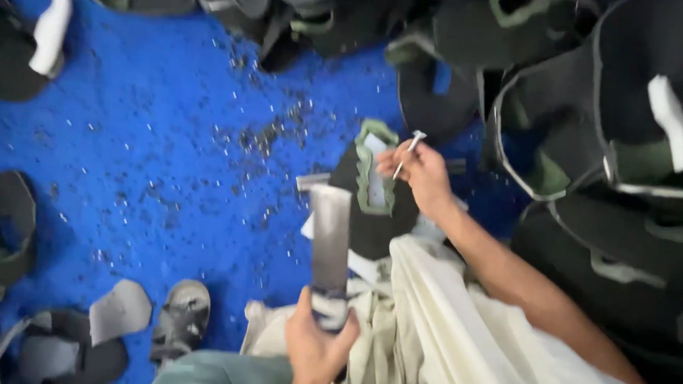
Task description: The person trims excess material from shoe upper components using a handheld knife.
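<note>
left hand (316, 344): my fingers wrapped around hammer (330, 245) handle
right hand (423, 176): pinching nail (408, 153) over black shoe upper (372, 201)
white label (376, 187): inside shoe upper's green collar

No packages, signs or screens anywhere in view; only small white tags on the dark shoe uppers, one oblong tag (51, 30) upper left, another tag (673, 122) at right, markings unreadable.

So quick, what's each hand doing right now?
Left hand: closed on the handle of a flat metal tool.
Right hand: fingers pinching a nail over a dark shoe piece.
</note>
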